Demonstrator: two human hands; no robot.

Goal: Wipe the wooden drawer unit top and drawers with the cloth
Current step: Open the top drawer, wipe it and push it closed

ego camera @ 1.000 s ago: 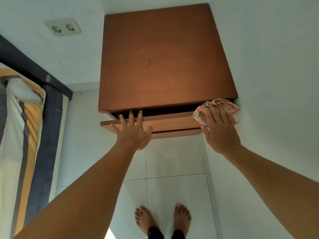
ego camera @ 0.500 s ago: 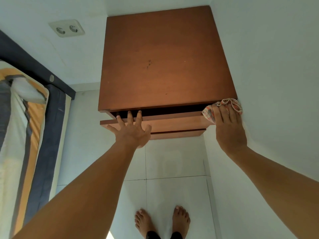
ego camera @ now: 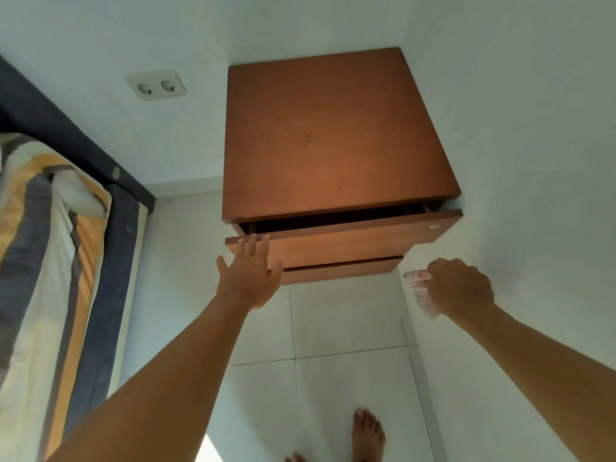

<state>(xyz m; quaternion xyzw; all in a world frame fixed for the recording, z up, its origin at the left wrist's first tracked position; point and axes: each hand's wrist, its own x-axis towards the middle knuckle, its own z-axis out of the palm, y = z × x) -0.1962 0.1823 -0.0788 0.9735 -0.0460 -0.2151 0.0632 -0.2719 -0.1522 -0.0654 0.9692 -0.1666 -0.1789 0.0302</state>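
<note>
The wooden drawer unit (ego camera: pixel 326 135) stands in the corner between two white walls, its flat brown top facing me. Its top drawer (ego camera: pixel 360 238) is pulled out a little, showing a dark gap under the top. A lower drawer front (ego camera: pixel 343 270) shows beneath it. My left hand (ego camera: pixel 248 273) has spread fingers that rest on the left end of the top drawer's front. My right hand (ego camera: pixel 461 290) is a fist around a checked cloth (ego camera: pixel 421 293), below and to the right of the drawers, close to the right wall. Most of the cloth is hidden in the fist.
A bed with a striped yellow, grey and white cover (ego camera: pixel 50 261) and a dark frame (ego camera: pixel 123 228) runs along the left. A double wall socket (ego camera: pixel 156 85) sits left of the unit. White floor tiles (ego camera: pixel 333 328) lie below, with my bare feet (ego camera: pixel 366 435) on them.
My right hand has dropped with the cloth from the unit's front right corner to below the drawers. The top drawer stands further out. The view has shifted, so the unit sits more to the right.
</note>
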